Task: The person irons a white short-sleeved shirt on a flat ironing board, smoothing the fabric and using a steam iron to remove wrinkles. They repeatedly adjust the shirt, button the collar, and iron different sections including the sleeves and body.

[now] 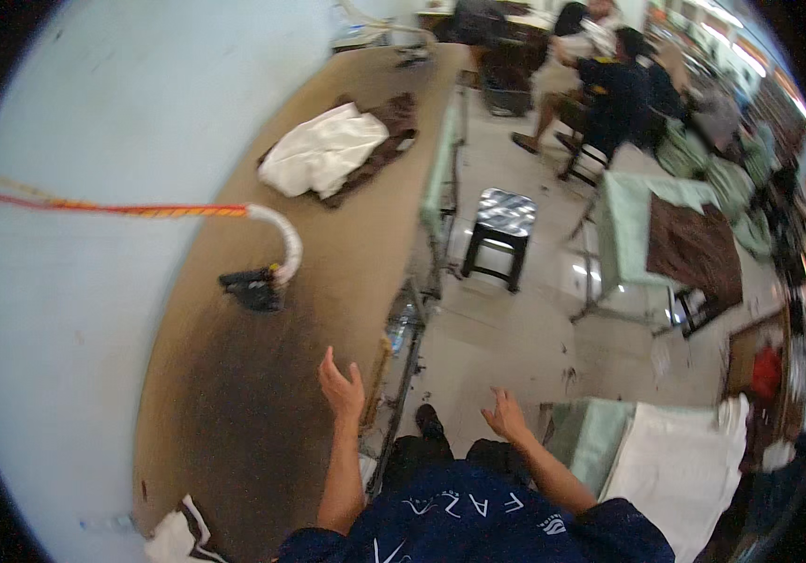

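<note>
My left hand [341,388] hovers by the right edge of a long ironing table [346,260], fingers apart and holding nothing. Over the tiled floor is my right hand [505,416], also free of any object with its fingers spread. An electric iron [256,287] sits on the table beyond my left hand, its white-wrapped cord [291,243] arching up from it. Farther along the table lies a crumpled white cloth [325,151] on top of a dark brown cloth [397,121]. Near my right forearm, a stack of white fabric [677,457] lies on a green-covered table [593,429].
A black stool [505,229] with a shiny top stands on the floor ahead. Right of it, a brown cloth [695,243] drapes over another green-covered table [621,204]. Several people sit at the back. White and dark fabric [177,535] lies at the table's near end.
</note>
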The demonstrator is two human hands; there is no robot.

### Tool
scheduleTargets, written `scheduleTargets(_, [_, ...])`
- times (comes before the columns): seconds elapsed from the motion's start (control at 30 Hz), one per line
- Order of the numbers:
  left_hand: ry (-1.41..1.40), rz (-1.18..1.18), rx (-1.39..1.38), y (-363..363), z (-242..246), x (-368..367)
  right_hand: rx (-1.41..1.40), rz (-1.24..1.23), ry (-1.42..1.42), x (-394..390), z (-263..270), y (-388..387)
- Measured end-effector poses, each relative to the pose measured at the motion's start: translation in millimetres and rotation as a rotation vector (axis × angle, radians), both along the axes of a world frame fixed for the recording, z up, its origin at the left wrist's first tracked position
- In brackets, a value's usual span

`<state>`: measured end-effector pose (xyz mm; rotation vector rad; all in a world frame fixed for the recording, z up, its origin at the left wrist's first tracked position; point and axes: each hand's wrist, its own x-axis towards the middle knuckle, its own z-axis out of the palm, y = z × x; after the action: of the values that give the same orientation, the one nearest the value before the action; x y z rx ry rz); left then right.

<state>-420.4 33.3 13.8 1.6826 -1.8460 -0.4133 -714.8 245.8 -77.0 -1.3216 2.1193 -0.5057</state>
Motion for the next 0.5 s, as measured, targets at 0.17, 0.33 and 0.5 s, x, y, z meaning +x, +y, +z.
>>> scheduleTargets(0.17, [0.039, 0.169, -0.009, -21, -13, 52, -0.223, 0.309, -0.071, 66, 65, -216])
scheduleTargets(0.33, [-0.041, 0.248, 0.032, -62, -14, 49, -0.42, 0.543, -0.019, 103, 55, -386])
scheduleTargets(0.5, [0.0, 0.366, -0.07, -67, -16, 57, -0.374, 0.358, 0.25, 128, 91, -532])
